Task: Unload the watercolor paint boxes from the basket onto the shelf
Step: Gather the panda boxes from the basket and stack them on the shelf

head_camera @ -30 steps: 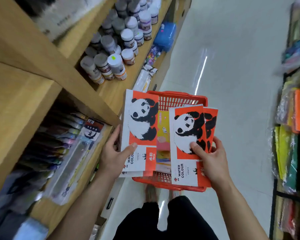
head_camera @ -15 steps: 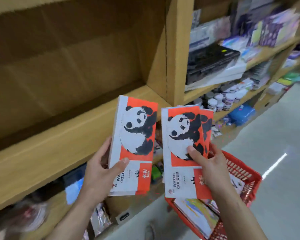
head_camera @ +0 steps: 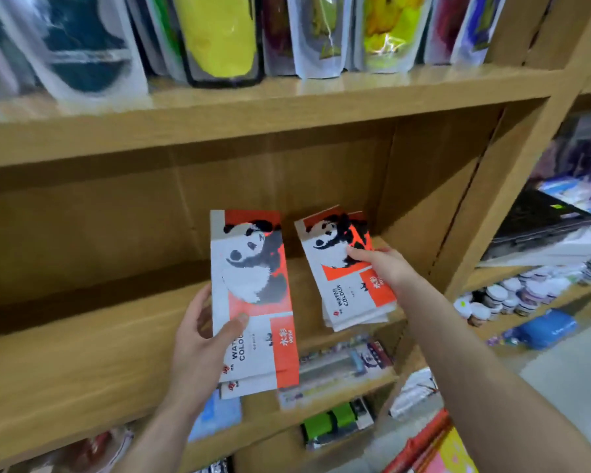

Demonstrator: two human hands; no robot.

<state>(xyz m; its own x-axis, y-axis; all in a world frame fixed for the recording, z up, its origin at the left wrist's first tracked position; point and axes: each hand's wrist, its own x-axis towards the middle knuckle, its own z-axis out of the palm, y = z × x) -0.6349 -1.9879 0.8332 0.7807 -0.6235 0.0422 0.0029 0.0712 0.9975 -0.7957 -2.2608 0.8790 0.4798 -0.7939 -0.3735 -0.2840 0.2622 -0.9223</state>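
Raised beneath the pouches [head_camera: 219,39], left hand [head_camera: 202,339] and right hand [head_camera: 382,268] clamp paint boxes [head_camera: 249,274].

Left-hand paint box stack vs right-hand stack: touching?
Apart. The head view shows a strip of bare shelf wood between the left-hand stack and the right-hand stack along their facing edges.

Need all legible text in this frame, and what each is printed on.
"WATER COLOUR": front of the panda box gripped by the left hand.
"水彩": same box, on its orange corner; number below too blurred.
"WATER COLOUR": top box of the stack in the right hand; its orange corner print blurred.
Pouches on the upper shelf, jars at right: unreadable.
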